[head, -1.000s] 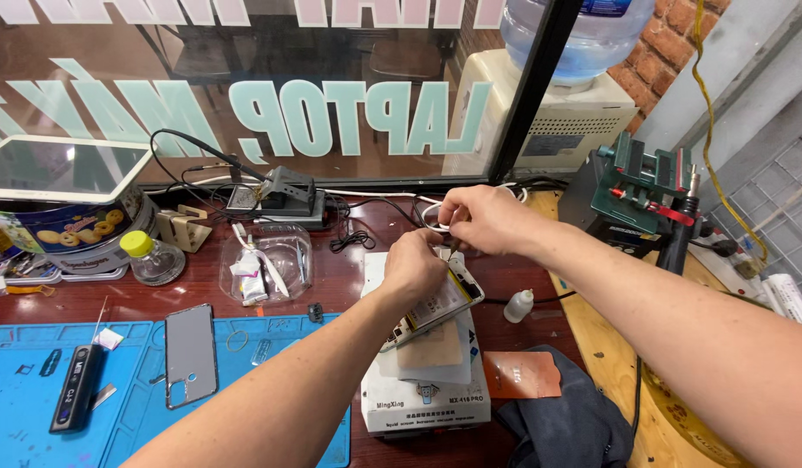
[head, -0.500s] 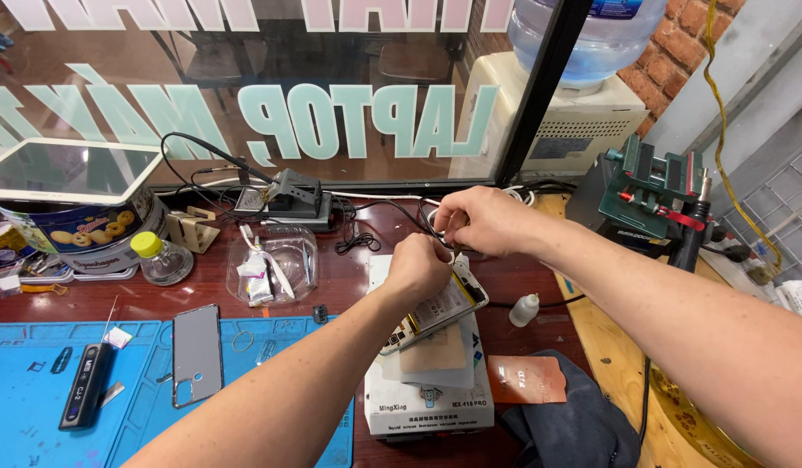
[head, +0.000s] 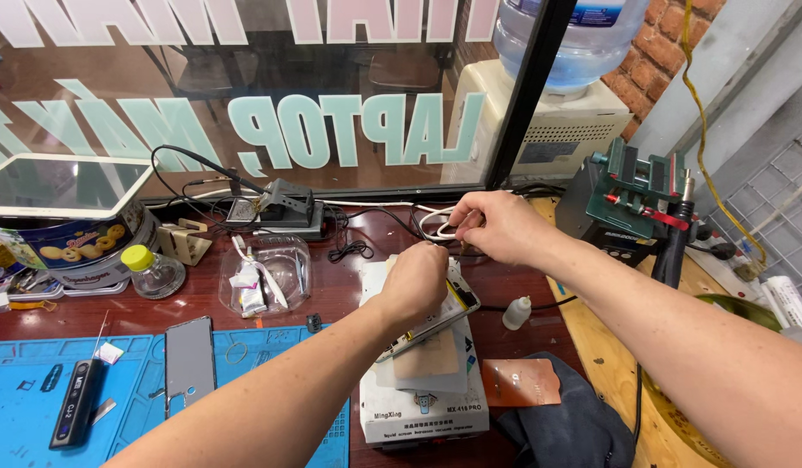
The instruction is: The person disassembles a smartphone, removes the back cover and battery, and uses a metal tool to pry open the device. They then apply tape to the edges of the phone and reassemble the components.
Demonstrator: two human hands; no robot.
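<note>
I judged I was mid-separation: my left hand pressed the opened phone down atop the white heating-plate box, while my right hand, just beyond it, pinched what seemed a thin wire, needing a steady pull.

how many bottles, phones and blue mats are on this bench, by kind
Bottles: 2, a round clear bottle with yellow cap and a small white dropper bottle
Phones: 2, a grey phone on the mat and an opened phone under the left hand
Blue work mats: 1
Total: 5
</note>
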